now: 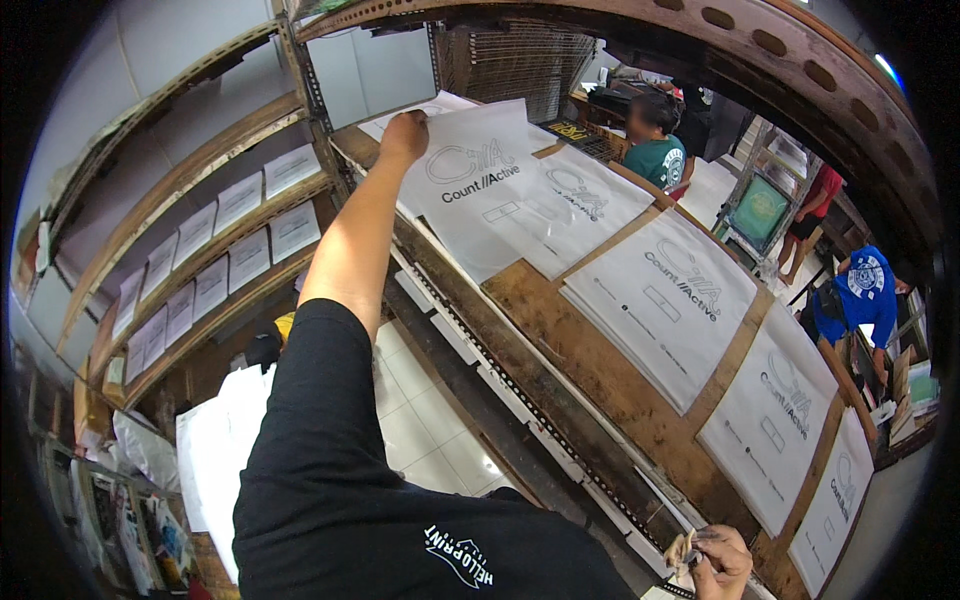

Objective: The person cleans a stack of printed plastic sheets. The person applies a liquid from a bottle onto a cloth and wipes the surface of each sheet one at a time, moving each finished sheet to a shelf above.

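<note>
My left arm reaches to the far end of a long wooden shelf [530, 310]. There my left hand [403, 138] is closed on the upper left corner of a translucent white printed plastic sheet [455, 235]. The sheet hangs tilted, overlapping a neighbouring printed sheet [590, 225]. Low at the right, by the shelf's front edge, my right hand [722, 562] has its fingers curled around a small crumpled beige cloth [683, 550]. More flat printed sheets [670, 300] lie along the shelf in separate piles.
Wooden racks [200, 150] at the left hold rows of printed sheets. A perforated metal beam [740, 20] arches overhead. Beyond the shelf are a person in a green shirt [655, 155], another in blue [868, 285], and one in red [820, 190] beside a framed screen [762, 212].
</note>
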Motion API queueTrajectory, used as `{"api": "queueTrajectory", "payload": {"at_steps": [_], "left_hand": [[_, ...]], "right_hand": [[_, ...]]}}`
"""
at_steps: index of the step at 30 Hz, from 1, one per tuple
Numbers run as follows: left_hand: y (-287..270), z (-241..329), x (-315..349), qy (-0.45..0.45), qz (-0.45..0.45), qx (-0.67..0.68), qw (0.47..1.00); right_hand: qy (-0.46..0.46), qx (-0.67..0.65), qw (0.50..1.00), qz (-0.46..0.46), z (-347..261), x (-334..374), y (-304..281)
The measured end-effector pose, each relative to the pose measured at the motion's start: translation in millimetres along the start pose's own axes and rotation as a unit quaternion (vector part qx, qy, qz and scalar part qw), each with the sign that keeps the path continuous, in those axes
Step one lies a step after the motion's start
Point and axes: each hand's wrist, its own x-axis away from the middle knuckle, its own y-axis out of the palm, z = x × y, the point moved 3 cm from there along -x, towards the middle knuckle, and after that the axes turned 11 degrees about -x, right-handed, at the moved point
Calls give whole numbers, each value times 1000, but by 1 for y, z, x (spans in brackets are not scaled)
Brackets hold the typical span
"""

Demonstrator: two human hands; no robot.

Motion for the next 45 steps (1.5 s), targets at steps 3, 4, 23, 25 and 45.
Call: {"api": "queueTrajectory", "payload": {"at_steps": [3,4,23,25,45], "left_hand": [[-6,-14,-2,-19,25,0,1000],[-9,-18,-3,-38,2,13,999],[-51,-164,-16,-63,34,12,997],[-76,-171,-7,-115,26,4,993],[-256,-250,6,-74,97,-43,992]], "right_hand": [[8,5,1000,-7,-3,-8,8],[10,7,1000,-7,-2,-10,11],[26,1,997,-77,4,-49,65],[0,17,995,-95,7,-53,68],[-31,-17,982,-185,21,-65,77]]}}
